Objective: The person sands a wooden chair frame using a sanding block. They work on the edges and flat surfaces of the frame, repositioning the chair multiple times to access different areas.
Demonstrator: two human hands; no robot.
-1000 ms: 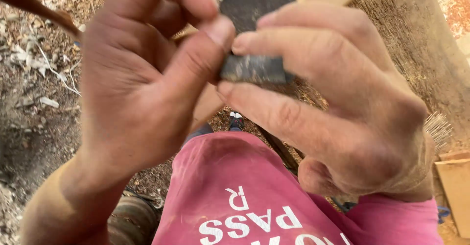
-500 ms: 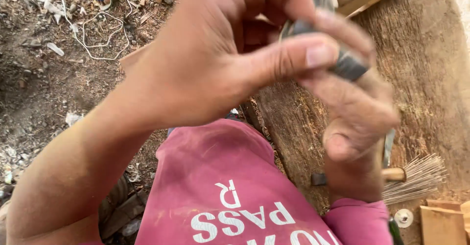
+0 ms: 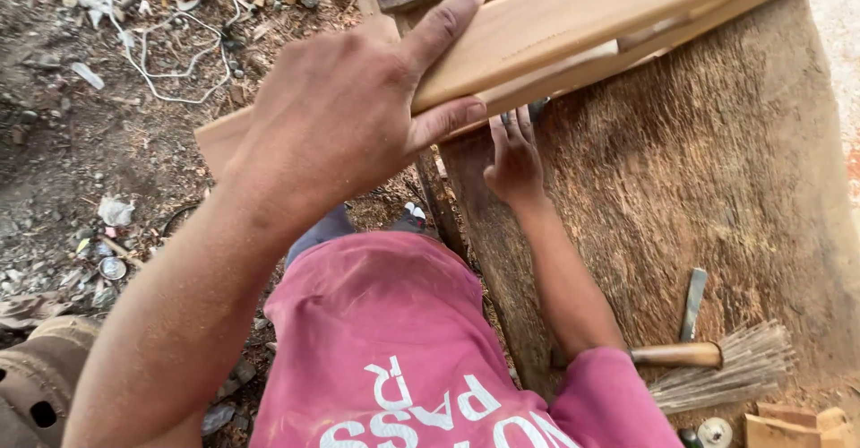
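Wooden plank [image 3: 573, 27] lies slanted across the upper frame on the rough desk [image 3: 717, 188] — the left hand [image 3: 345, 112] clamped on its near end, the right hand [image 3: 515, 157] flat beneath it, fingers spread. Brush [image 3: 726, 358] at lower right.

Two hands [image 3: 340, 116], one plank [image 3: 582, 27], one brush [image 3: 726, 363], one chisel [image 3: 692, 303].

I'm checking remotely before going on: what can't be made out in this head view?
- Right hand: fingertips tucked under the wooden plank; any held object hidden.
- Left hand: palm side hidden by its own back.
- Brush: handle start covered by the red sleeve.
- Plank: far end cut off by the top edge.
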